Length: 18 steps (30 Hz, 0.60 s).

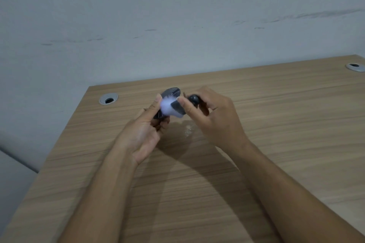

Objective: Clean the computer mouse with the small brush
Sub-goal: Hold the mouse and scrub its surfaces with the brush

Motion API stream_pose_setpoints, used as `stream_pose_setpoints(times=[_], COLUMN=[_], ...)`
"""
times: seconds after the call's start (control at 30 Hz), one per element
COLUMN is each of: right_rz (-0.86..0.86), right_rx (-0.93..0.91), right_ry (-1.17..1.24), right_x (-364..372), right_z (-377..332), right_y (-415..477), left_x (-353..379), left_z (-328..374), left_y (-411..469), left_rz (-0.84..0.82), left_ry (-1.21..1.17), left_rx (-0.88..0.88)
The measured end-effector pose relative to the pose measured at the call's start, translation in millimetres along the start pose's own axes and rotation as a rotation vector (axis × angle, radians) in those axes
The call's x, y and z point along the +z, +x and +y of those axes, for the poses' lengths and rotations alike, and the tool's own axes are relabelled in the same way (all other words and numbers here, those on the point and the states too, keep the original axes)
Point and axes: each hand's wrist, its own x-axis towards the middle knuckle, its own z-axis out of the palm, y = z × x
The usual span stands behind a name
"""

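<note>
Left hand [147,132] grips the mouse [170,92] above the worktop [276,124]; right hand [213,116] grips the brush [177,107], bristles touching its near side.

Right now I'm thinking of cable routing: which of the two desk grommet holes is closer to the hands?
The grommet hole near the desk's back left corner, just left of the left hand; the other grommet sits far off at the right edge.

Dark grey mouse [171,92], white-bristled brush [167,107]
</note>
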Motion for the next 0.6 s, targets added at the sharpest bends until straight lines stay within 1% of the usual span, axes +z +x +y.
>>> stream_pose_setpoints(times=[0.07,0.13,0.17,0.23,0.3,0.37,0.43,0.53,0.6], right_rz=[0.120,0.210,0.226,0.204,0.126,0.043,0.023,0.154,0.181], right_rx=[0.075,0.148,0.171,0.169,0.121,0.065,0.043,0.142,0.188], right_ry=[-0.043,-0.034,-0.011,0.038,0.064,0.061,0.015,-0.052,-0.025], right_x=[-2,-4,-6,-7,-4,-2,0,-4,-7], right_z=[3,4,4,2,-3,-6,-5,3,4], right_y=[3,4,4,3,1,-1,0,5,5], left_x=[2,5,6,9,12,15,14,11,11], left_z=[-2,-5,-6,-8,-11,-14,-15,-14,-15], left_y=[-1,-5,-8,-12,-18,-18,-16,-14,-14], left_rz=[0.047,0.102,0.127,0.155,0.173,0.180,0.214,0.252,0.262], left_ry=[0.094,0.293,0.434,0.730,0.924,0.982,1.009,1.072,1.094], left_rx=[0.091,0.250,0.356,0.535,0.596,0.617,0.647,0.690,0.680])
